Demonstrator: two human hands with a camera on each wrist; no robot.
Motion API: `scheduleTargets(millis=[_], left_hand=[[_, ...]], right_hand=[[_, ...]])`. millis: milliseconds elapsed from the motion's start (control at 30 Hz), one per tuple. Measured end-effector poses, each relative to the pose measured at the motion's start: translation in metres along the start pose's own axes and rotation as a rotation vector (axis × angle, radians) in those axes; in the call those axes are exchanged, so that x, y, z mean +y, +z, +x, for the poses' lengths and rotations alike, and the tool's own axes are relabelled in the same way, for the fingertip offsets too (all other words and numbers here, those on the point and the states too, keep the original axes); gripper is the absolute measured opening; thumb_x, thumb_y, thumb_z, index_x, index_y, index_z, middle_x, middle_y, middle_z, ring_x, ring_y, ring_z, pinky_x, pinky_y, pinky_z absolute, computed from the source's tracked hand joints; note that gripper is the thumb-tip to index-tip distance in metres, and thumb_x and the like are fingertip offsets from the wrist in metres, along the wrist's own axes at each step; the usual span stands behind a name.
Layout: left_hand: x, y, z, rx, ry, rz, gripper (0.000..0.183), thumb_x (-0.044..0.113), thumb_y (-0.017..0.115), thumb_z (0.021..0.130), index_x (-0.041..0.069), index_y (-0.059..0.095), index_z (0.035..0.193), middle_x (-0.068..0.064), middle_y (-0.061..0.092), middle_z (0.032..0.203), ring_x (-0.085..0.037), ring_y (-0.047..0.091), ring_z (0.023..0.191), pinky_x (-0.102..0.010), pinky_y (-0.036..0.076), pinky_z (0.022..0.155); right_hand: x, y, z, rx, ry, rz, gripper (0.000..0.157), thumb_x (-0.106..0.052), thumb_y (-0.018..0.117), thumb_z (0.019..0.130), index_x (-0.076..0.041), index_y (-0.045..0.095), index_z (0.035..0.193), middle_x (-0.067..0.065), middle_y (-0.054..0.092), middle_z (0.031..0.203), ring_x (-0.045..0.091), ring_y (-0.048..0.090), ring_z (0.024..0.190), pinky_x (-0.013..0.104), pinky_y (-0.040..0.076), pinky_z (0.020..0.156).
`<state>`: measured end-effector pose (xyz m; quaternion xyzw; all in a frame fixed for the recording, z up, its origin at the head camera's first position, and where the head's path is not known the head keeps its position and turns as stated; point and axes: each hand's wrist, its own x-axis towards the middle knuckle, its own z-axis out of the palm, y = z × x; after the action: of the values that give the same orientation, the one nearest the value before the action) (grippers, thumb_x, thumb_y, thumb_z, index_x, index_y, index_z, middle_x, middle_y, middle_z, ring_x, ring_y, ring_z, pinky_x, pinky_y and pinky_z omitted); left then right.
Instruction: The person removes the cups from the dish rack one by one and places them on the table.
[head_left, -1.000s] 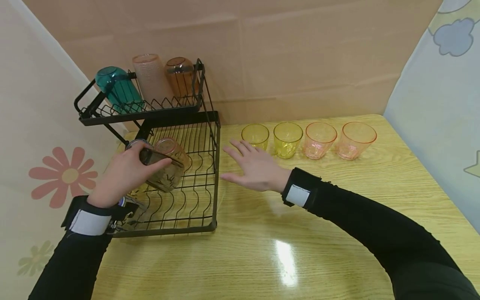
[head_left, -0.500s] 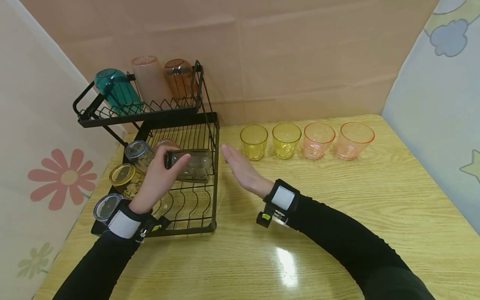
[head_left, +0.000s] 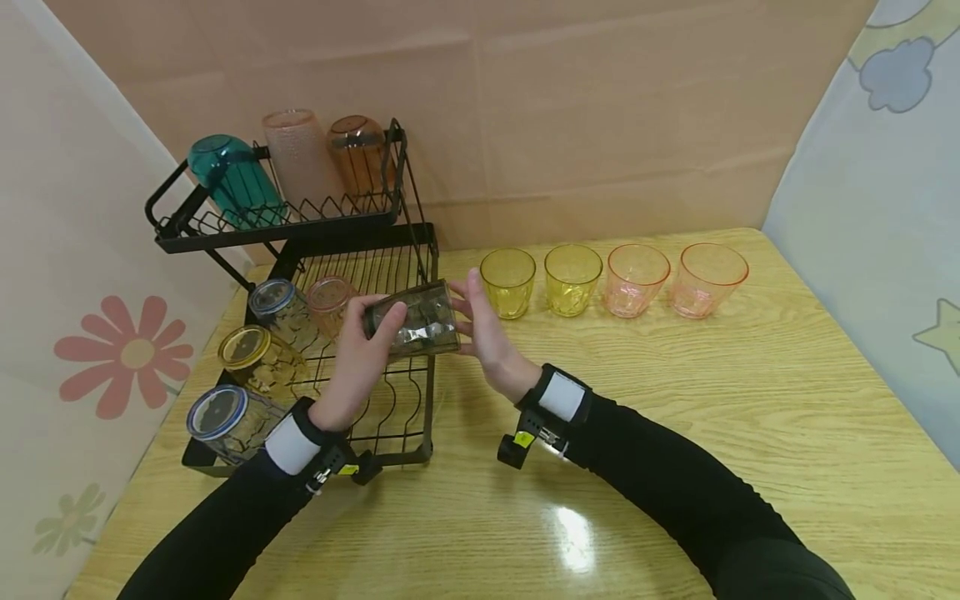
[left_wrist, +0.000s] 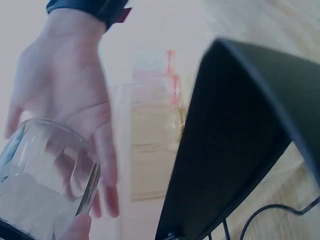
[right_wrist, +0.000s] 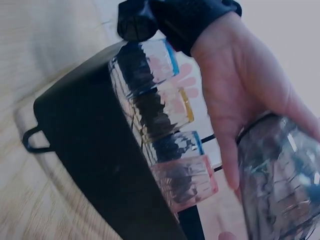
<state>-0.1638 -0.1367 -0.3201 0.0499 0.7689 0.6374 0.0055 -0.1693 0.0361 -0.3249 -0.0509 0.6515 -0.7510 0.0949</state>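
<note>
A smoky grey glass tumbler (head_left: pixel 416 321) lies sideways in the air over the right side of the dish rack (head_left: pixel 431 400). My left hand (head_left: pixel 352 367) grips it round one end, thumb on the near side. At the other end is my right hand (head_left: pixel 497 346), thumb raised and fingers spread at the rim. In the left wrist view the right hand (left_wrist: pixel 70 75) has its fingers beside and behind the clear wall of the tumbler (left_wrist: pixel 37 175). From the right wrist, the left hand (right_wrist: pixel 250 75) shows above the tumbler (right_wrist: pixel 280 185).
On the rack's lower tier stand a pink glass (head_left: pixel 330 300), a yellow one (head_left: pixel 258 358) and two blue-edged ones. Its upper tier bears a teal glass (head_left: pixel 236 179), a tall pink one (head_left: pixel 300 158) and a brown one (head_left: pixel 360 154). Yellow glasses (head_left: pixel 573 279) and pink glasses (head_left: pixel 637 279) line the table's back.
My left hand has lifted the tumbler from the rack's lower tier and carried it right. My right hand has turned its palm leftward, and its fingers have come to the tumbler's rim.
</note>
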Motion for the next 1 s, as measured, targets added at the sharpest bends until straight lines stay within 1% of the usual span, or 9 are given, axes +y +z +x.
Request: scheduleTargets(millis=[167, 200, 333, 400, 567, 700, 833, 900, 1000], left_hand=[[-0.001, 0.008, 0.001, 0.01, 0.053, 0.006, 0.036, 0.022, 0.052, 0.102, 0.0, 0.037, 0.127, -0.01, 0.047, 0.11, -0.015, 0.046, 0.091, -0.024, 0.038, 0.071], [-0.002, 0.009, 0.001, 0.014, 0.065, 0.005, 0.036, 0.021, 0.053, 0.102, 0.0, 0.037, 0.126, -0.011, 0.048, 0.109, -0.015, 0.047, 0.089, -0.024, 0.039, 0.07], [-0.004, 0.015, 0.002, -0.004, 0.095, -0.006, 0.036, 0.019, 0.055, 0.101, 0.0, 0.036, 0.125, -0.012, 0.049, 0.109, -0.017, 0.051, 0.09, -0.023, 0.045, 0.071], [-0.006, 0.019, 0.001, -0.013, 0.099, -0.017, 0.037, 0.018, 0.055, 0.101, 0.001, 0.035, 0.126, -0.013, 0.05, 0.111, -0.019, 0.053, 0.092, -0.023, 0.047, 0.072], [-0.008, 0.023, 0.001, -0.013, 0.107, -0.003, 0.038, 0.019, 0.056, 0.1, 0.001, 0.035, 0.126, -0.013, 0.05, 0.109, -0.021, 0.051, 0.089, -0.024, 0.045, 0.07], [-0.008, 0.022, 0.002, -0.044, 0.101, 0.045, 0.04, 0.021, 0.055, 0.101, 0.0, 0.034, 0.127, -0.014, 0.05, 0.107, -0.024, 0.051, 0.088, -0.026, 0.045, 0.069], [-0.003, 0.014, 0.004, -0.164, 0.056, 0.154, 0.046, 0.025, 0.056, 0.1, 0.001, 0.032, 0.132, -0.019, 0.05, 0.112, -0.03, 0.056, 0.09, -0.034, 0.052, 0.069], [0.001, 0.007, 0.006, -0.264, 0.027, 0.263, 0.052, 0.03, 0.057, 0.1, 0.002, 0.031, 0.136, -0.022, 0.05, 0.115, -0.031, 0.058, 0.088, -0.038, 0.053, 0.067], [0.006, -0.006, 0.008, -0.445, 0.001, 0.45, 0.062, 0.038, 0.058, 0.098, 0.005, 0.03, 0.142, -0.021, 0.051, 0.122, -0.029, 0.06, 0.095, -0.042, 0.053, 0.071]], right_hand=[[-0.003, 0.003, -0.002, 0.007, -0.018, 0.015, 0.077, -0.06, 0.012, 0.098, -0.006, 0.027, 0.151, 0.02, 0.037, 0.148, 0.039, 0.04, 0.131, 0.055, 0.038, 0.098], [-0.003, 0.004, -0.003, 0.013, -0.026, -0.001, 0.077, -0.06, 0.012, 0.098, -0.006, 0.025, 0.152, 0.018, 0.033, 0.151, 0.036, 0.036, 0.134, 0.055, 0.034, 0.102], [-0.001, 0.005, -0.001, 0.049, -0.08, -0.05, 0.075, -0.06, 0.014, 0.099, -0.002, 0.043, 0.138, 0.017, 0.043, 0.141, 0.029, 0.037, 0.132, 0.05, 0.023, 0.11], [0.001, 0.005, 0.0, 0.08, -0.089, -0.083, 0.076, -0.061, 0.016, 0.1, -0.004, 0.041, 0.143, 0.012, 0.034, 0.151, 0.024, 0.027, 0.14, 0.047, 0.013, 0.114], [0.006, 0.006, 0.004, 0.162, -0.092, -0.115, 0.071, -0.057, 0.02, 0.102, -0.007, 0.03, 0.151, 0.009, 0.025, 0.157, 0.022, 0.021, 0.143, 0.045, 0.014, 0.114], [0.01, 0.004, 0.005, 0.194, -0.098, -0.122, 0.066, -0.053, 0.025, 0.103, -0.005, 0.04, 0.145, 0.011, 0.034, 0.152, 0.025, 0.029, 0.14, 0.046, 0.021, 0.112], [0.016, -0.002, 0.005, 0.181, -0.155, -0.13, 0.058, -0.046, 0.03, 0.104, -0.003, 0.045, 0.141, 0.013, 0.044, 0.145, 0.025, 0.039, 0.133, 0.042, 0.03, 0.109], [0.02, -0.008, 0.006, 0.15, -0.245, -0.139, 0.048, -0.037, 0.034, 0.106, 0.0, 0.052, 0.132, 0.018, 0.055, 0.128, 0.03, 0.052, 0.116, 0.043, 0.042, 0.097], [0.025, -0.019, 0.006, 0.066, -0.413, -0.235, 0.035, -0.024, 0.039, 0.104, 0.002, 0.054, 0.123, 0.021, 0.057, 0.107, 0.033, 0.057, 0.092, 0.041, 0.051, 0.073]])
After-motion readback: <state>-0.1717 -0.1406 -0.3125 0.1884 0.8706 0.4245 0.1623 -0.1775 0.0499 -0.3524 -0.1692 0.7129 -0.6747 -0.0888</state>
